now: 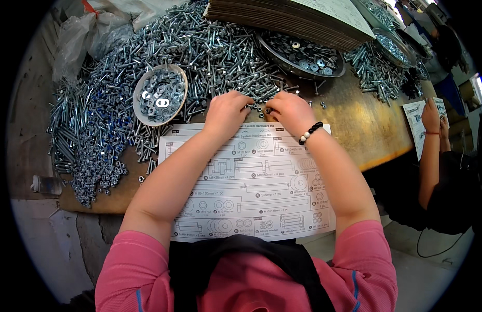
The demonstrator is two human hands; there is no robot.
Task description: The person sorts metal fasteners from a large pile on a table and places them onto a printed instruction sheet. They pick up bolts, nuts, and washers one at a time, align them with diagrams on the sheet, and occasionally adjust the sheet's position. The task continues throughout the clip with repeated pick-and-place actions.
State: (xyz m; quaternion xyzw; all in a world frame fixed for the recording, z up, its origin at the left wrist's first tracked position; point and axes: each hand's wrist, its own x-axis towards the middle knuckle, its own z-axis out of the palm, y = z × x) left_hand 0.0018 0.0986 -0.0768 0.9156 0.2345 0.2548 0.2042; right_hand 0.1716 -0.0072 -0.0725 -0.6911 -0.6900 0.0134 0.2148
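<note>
My left hand (229, 110) rests at the near edge of the bolt pile. Its fingers are curled together, and whatever they hold is hidden. Just to the right, my right hand (293, 109) has its fingertips pinched on what looks like a small nut. Between the two hands lie several small loose nuts (260, 109). Under my forearms is a printed sheet (241, 179) with line drawings of hardware. Its top edge lies just below my hands. A large heap of metal bolts (220, 57) spreads beyond my left hand.
A white bowl of washers (160, 96) sits in the heap at left. Behind my hands stand a metal pan of dark washers (303, 57) and a thick stack of sheets (293, 18). More bolts (373, 70) lie at right. A co-worker's hand (431, 117) holds a sheet at far right.
</note>
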